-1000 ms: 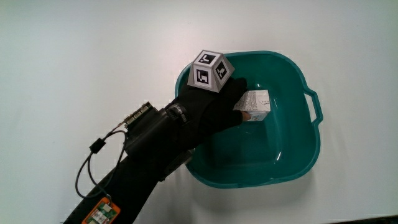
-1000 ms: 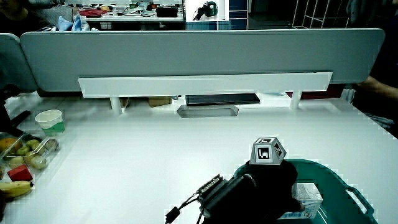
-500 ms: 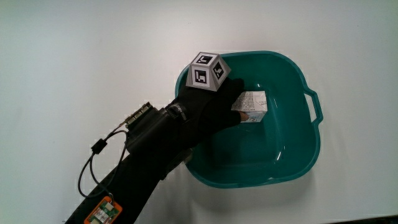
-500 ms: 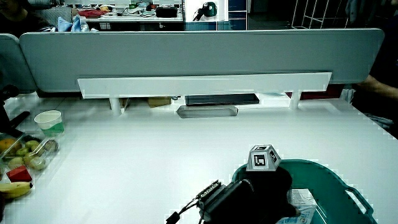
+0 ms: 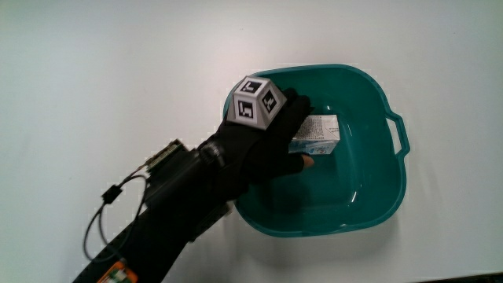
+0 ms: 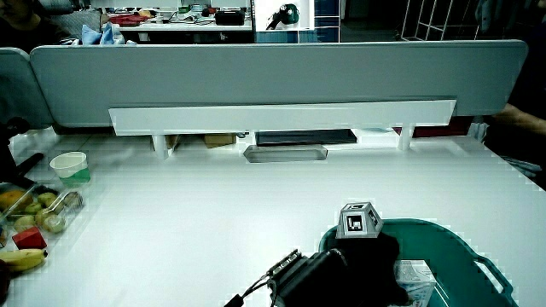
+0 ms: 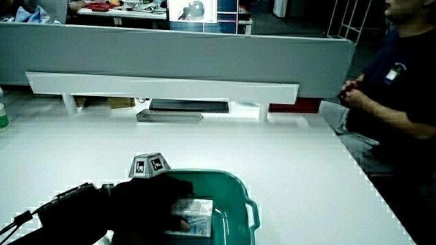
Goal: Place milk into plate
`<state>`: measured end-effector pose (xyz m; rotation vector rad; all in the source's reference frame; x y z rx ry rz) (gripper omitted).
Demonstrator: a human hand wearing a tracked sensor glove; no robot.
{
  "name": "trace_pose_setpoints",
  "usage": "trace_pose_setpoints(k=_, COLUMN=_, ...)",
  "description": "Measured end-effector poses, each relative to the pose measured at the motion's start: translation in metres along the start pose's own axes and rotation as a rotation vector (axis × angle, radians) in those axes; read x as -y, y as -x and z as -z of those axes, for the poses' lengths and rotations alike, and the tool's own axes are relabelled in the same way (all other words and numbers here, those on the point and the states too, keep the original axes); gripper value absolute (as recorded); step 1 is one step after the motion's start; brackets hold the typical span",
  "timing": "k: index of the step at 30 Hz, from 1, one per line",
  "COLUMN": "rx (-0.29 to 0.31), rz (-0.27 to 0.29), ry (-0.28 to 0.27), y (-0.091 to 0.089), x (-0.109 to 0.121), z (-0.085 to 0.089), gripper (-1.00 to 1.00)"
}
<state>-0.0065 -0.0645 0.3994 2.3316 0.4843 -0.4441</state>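
A small white and blue milk carton (image 5: pixel 321 132) lies on its side inside the teal basin (image 5: pixel 393 189), which stands in for the plate. The gloved hand (image 5: pixel 271 145) reaches over the basin's rim nearest the person, its patterned cube (image 5: pixel 255 101) on top. Its fingers (image 5: pixel 292 110) still cover the carton's nearer end, while the thumb tip (image 5: pixel 305 161) stands just off the carton's edge, so the hand looks relaxed around it. Both side views show the carton (image 6: pixel 416 273) (image 7: pixel 197 214) low in the basin (image 6: pixel 461 230) (image 7: pixel 231 178) beside the hand (image 6: pixel 363 264) (image 7: pixel 153 201).
In a side view, a paper cup (image 6: pixel 68 166), a container of fruit (image 6: pixel 34 213) and a banana (image 6: pixel 21 258) sit near the table's edge. A low grey partition (image 6: pixel 273 77) borders the table, with a flat grey tray (image 6: pixel 284 153) at its foot.
The hand has drawn back a little toward the person and its thumb has come off the carton. The carton has stayed where it lay in the basin.
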Motion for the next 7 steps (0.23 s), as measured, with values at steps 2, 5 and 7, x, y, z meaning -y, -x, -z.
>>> trace_pose_setpoints(k=2, rx=-0.068, rz=0.016, ry=-0.066, y=0.016, x=-0.013, z=0.021, gripper=-0.67)
trace_pose_setpoints(k=5, rx=-0.077, rz=0.072, ry=-0.065, y=0.011, x=0.01, z=0.017, gripper=-0.83)
trace_pose_setpoints(k=7, rx=-0.08, rz=0.083, ry=-0.047, y=0.012, x=0.022, z=0.018, gripper=-0.94)
